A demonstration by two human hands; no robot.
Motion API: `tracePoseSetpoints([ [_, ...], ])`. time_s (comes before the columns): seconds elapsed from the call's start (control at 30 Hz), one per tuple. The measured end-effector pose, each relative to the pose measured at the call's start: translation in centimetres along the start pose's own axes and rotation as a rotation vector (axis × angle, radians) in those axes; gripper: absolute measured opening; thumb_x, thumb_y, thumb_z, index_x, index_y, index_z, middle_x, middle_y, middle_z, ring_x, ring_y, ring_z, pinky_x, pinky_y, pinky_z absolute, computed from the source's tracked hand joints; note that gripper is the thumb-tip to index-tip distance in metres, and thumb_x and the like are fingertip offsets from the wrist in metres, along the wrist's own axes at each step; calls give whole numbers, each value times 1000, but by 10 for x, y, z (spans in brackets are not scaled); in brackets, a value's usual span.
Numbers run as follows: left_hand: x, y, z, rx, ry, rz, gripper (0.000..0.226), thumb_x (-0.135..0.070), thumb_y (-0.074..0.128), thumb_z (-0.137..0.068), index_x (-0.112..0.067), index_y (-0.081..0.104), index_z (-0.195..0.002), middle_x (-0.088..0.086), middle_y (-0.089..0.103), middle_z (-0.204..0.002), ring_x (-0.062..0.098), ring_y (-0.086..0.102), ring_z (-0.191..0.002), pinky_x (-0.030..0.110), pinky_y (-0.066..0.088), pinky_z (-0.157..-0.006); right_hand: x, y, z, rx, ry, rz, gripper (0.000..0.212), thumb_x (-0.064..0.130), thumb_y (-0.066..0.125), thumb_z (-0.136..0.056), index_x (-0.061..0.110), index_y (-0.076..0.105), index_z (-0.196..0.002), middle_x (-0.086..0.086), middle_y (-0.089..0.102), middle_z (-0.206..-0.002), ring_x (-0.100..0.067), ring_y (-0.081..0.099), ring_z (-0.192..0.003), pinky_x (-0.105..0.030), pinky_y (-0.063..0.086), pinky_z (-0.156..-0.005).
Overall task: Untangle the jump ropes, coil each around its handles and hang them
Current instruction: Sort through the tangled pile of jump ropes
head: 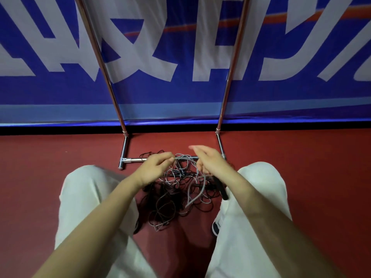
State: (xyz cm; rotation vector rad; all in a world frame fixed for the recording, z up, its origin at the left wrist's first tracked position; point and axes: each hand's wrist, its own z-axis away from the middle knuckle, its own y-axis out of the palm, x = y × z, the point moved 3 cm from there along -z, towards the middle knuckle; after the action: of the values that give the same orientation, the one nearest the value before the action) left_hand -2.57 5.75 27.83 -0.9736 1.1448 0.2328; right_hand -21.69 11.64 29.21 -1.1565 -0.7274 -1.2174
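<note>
A tangled heap of thin jump ropes [176, 197], grey and black, lies on the red floor between my knees. My left hand [154, 167] pinches a grey rope [186, 158] that stretches across to my right hand [208, 161]. My right hand grips a black handle [221, 189] that sticks out below the palm toward my right knee, with grey rope looping down from it. The far fingers of my right hand are blurred.
A metal hanging rack stands just beyond the heap, with two slanted uprights [230, 77] and a low base bar [132, 159] on the floor. Behind it hangs a blue and white banner [180, 57]. My legs in pale trousers [90, 197] flank the heap.
</note>
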Motion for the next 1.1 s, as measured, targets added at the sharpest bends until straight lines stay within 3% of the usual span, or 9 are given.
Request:
tracePoseSetpoints([
  [0.13,-3,2,-6,-34,18,41,27,-21,47,-102,-17,55,-77,-20,49,-60,1,43,-61,21,36,-63,3,24,-1,164,50,48,37,40,41,-102,17,55,-77,4,36,-48,-9,28,-39,-20,22,-39],
  [0.2,1,2,-7,-32,12,44,32,-27,50,-102,-19,51,-71,-17,45,-60,2,41,-61,22,36,-62,4,23,-4,121,44,-31,34,38,46,-101,18,51,-74,9,31,-48,-8,24,-41,-20,18,-39],
  [0.3,17,-3,-9,-8,-58,-10,42,-47,51,-95,-23,46,-60,-13,38,-58,6,37,-57,26,33,-59,4,1,-9,-51,53,-308,20,32,55,-98,17,56,-85,11,30,-50,-7,25,-43,-21,16,-40],
  [0.47,64,-21,-2,50,-263,-280,51,-50,51,-97,-20,42,-56,-9,38,-53,11,36,-52,31,31,-57,-13,-56,-10,-447,112,-782,23,24,55,-97,18,48,-75,11,24,-46,-4,22,-36,-19,15,-34],
  [0.67,91,-37,18,-70,-396,-188,31,-36,49,-102,-18,54,-77,-4,50,-66,12,50,-62,29,44,-67,-50,-115,2,-729,172,-712,25,21,55,-95,19,47,-72,6,28,-50,-3,24,-33,-16,15,-34],
  [0.77,80,-43,19,-240,-337,-28,31,-26,46,-104,-14,48,-76,0,44,-67,19,44,-65,33,41,-64,-64,-118,4,-647,190,-216,21,20,59,-93,18,56,-72,2,43,-58,-9,37,-42,-19,27,-40],
  [0.83,61,-43,18,-283,-266,22,30,-20,44,-104,-14,46,-74,-5,43,-66,13,40,-62,33,36,-63,-66,-108,4,-557,178,41,4,18,60,-90,18,64,-90,0,56,-65,-8,47,-46,-24,35,-50],
  [0.93,25,-29,15,-224,-159,47,27,-15,44,-104,-16,49,-77,-17,50,-59,-1,42,-57,16,36,-58,-51,-77,4,-396,128,58,20,22,57,-94,22,59,-114,-1,62,-64,2,45,-37,-24,36,-51],
  [1.1,-15,2,4,-121,-23,181,23,-11,45,-104,-12,52,-82,-20,47,-54,-4,39,-50,9,32,-51,-8,-16,8,-36,-55,106,24,29,48,-101,30,60,-122,4,58,-66,3,44,-42,-11,33,-44],
])
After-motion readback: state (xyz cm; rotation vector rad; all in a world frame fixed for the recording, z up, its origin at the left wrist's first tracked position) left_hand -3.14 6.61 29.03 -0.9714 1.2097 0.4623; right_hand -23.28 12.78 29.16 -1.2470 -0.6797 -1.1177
